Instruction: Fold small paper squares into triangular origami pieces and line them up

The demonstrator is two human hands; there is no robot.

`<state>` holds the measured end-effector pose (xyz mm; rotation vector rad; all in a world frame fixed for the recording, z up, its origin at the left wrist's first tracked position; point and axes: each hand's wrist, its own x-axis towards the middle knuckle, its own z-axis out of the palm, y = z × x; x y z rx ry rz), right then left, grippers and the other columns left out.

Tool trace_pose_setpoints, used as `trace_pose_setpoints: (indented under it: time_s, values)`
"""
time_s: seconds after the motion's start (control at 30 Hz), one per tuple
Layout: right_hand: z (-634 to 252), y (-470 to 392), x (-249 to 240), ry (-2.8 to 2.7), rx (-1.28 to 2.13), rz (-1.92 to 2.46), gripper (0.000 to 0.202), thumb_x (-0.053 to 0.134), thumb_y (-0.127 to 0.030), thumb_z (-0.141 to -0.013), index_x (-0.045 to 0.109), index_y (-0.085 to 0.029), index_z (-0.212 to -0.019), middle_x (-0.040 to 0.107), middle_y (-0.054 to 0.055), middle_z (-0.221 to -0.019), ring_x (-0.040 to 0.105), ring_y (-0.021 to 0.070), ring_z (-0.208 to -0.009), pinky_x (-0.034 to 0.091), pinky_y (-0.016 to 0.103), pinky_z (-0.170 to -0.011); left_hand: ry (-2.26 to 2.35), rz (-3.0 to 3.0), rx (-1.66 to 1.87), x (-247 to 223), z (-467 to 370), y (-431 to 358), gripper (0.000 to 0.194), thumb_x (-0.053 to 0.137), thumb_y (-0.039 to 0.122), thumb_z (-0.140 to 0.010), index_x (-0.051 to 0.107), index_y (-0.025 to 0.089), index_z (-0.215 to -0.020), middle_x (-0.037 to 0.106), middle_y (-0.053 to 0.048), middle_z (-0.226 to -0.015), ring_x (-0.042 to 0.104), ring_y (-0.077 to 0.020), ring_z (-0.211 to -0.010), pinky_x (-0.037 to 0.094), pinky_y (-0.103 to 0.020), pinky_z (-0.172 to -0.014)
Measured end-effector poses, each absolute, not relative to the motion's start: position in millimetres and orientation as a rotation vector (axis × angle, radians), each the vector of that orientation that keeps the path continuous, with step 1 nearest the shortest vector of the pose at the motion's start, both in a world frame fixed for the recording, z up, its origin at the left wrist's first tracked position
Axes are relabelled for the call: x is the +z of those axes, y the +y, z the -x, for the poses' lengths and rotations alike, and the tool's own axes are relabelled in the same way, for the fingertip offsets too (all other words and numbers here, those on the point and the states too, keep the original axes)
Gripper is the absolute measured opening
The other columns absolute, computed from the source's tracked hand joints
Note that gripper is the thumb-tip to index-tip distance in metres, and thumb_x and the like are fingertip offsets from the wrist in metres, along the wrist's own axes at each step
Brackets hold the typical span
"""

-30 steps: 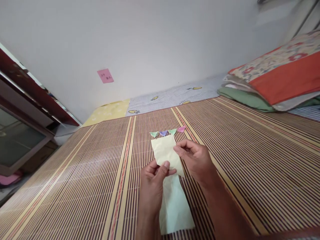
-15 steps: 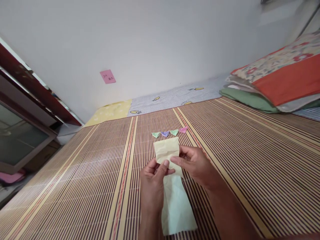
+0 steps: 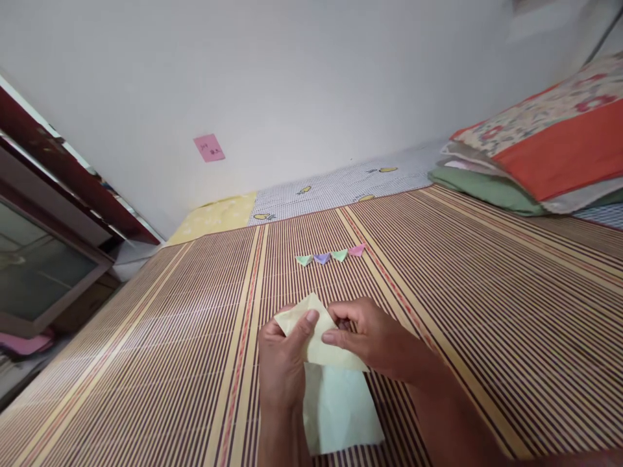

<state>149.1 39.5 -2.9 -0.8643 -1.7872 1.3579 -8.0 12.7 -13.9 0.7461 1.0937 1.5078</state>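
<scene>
Over the striped mat (image 3: 185,363), the left hand (image 3: 285,357) and the right hand (image 3: 367,334) both pinch the yellow paper (image 3: 325,353), near the pale green sheet (image 3: 343,412). It looks like folding time; next calls for matching edges and pressing flat.

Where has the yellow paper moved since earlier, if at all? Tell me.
Yes: the yellow paper has moved down the view, away from the four folded papers.

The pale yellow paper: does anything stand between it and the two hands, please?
Nothing visible does: the left hand and the right hand both hold the pale yellow paper directly. The pale green sheet shows below it in view; the four small folded papers lie beyond it on the mat.
</scene>
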Motion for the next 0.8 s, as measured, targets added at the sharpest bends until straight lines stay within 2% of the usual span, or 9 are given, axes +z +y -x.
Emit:
trace_pose_setpoints:
  time_s: [0.17,0.33,0.4,0.5,0.6,0.67,0.8]
  values:
    - [-150,39,-3,-1.869,1.37,0.878,0.018,0.063,-0.019,-0.087,0.059,-0.018,-0.07,0.044,-0.005,-0.064,0.04,0.0113,-0.06,0.028,0.025,-0.054,1.238,-0.837,1.6,-15,15,14,0.033,0.092,0.036,-0.063,0.066,0.015,-0.063,0.058,0.004,-0.052,0.051,-0.0096,-0.043,0.04,-0.021,-0.042]
    - [-153,38,0,-1.899,1.379,0.842,0.025,0.065,-0.018,-0.086,0.053,-0.018,-0.064,0.043,-0.006,-0.062,0.04,0.0105,-0.059,0.028,0.024,-0.053,1.325,-0.92,1.704,-19,20,17,0.028,0.091,0.034,-0.065,0.07,0.015,-0.063,0.064,0.002,-0.058,0.055,-0.0109,-0.051,0.043,-0.021,-0.048]
    - [-156,39,0,-1.892,1.411,0.825,0.021,0.066,-0.02,-0.086,0.059,-0.017,-0.066,0.049,-0.005,-0.064,0.044,0.011,-0.06,0.03,0.024,-0.054,1.291,-0.85,1.783,-18,24,18,0.027,0.09,0.033,-0.067,0.069,0.016,-0.064,0.064,0.003,-0.059,0.054,-0.0093,-0.052,0.044,-0.02,-0.051]
    - [-160,44,-5,-1.722,1.399,0.854,0.014,0.067,-0.026,-0.088,0.069,-0.017,-0.078,0.063,0.0,-0.073,0.055,0.0147,-0.066,0.04,0.025,-0.057,1.119,-0.721,1.855,-14,30,20,0.03,0.084,0.043,-0.075,0.072,0.016,-0.075,0.062,0.003,-0.062,0.052,-0.007,-0.053,0.043,-0.017,-0.051]
    - [-161,50,-12,-1.446,1.241,0.88,0.016,0.069,-0.032,-0.089,0.074,-0.017,-0.092,0.071,0.004,-0.082,0.065,0.0201,-0.076,0.05,0.029,-0.066,0.958,-0.756,1.618,-11,30,20,0.038,0.079,0.049,-0.079,0.074,0.013,-0.086,0.068,-0.002,-0.069,0.06,-0.0096,-0.057,0.041,-0.017,-0.049]
    - [-161,54,-15,-1.362,1.082,0.89,0.017,0.07,-0.033,-0.089,0.075,-0.018,-0.096,0.072,0.004,-0.084,0.067,0.0215,-0.08,0.052,0.032,-0.071,0.92,-0.788,1.405,-10,24,19,0.039,0.078,0.05,-0.081,0.073,0.011,-0.083,0.07,-0.006,-0.067,0.063,-0.0118,-0.054,0.038,-0.018,-0.045]
    - [-163,54,-9,-1.461,0.807,0.89,0.01,0.068,-0.027,-0.091,0.074,-0.02,-0.088,0.072,0.004,-0.087,0.066,0.0215,-0.085,0.051,0.033,-0.079,0.803,-0.708,1.142,-17,10,20,0.049,0.071,0.057,-0.084,0.071,0.009,-0.071,0.071,-0.011,-0.058,0.065,-0.0146,-0.045,0.031,-0.017,-0.039]
